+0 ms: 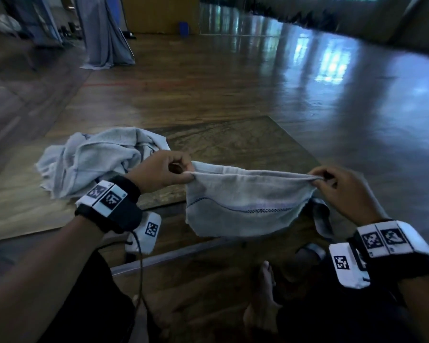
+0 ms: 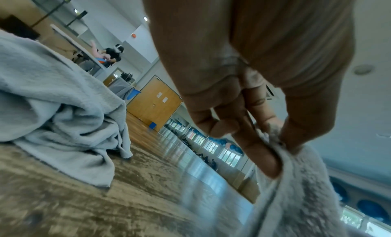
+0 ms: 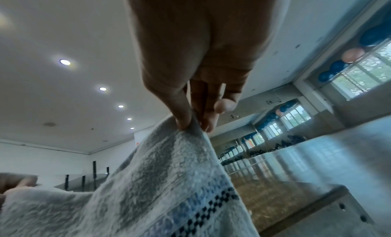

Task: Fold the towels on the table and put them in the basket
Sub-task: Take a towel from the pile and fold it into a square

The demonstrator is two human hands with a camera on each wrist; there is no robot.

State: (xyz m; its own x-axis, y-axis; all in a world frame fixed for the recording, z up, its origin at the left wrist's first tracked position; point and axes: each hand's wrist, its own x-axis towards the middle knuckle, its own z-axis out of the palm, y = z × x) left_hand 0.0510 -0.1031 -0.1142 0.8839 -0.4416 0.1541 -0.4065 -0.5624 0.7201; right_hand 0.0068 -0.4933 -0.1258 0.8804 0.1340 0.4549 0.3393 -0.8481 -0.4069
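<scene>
A small grey towel with a dark stitched stripe hangs doubled over above the low wooden table, stretched between both hands. My left hand pinches its upper left corner between thumb and fingers; the same pinch shows in the left wrist view. My right hand pinches the upper right corner, seen close up in the right wrist view with the towel draping below. A crumpled heap of grey towels lies on the table's left part. No basket is in view.
The table's far right corner borders a shiny wooden floor. My bare feet are below the near table edge. A grey curtain hangs at the back left. Another person sits far off at a table.
</scene>
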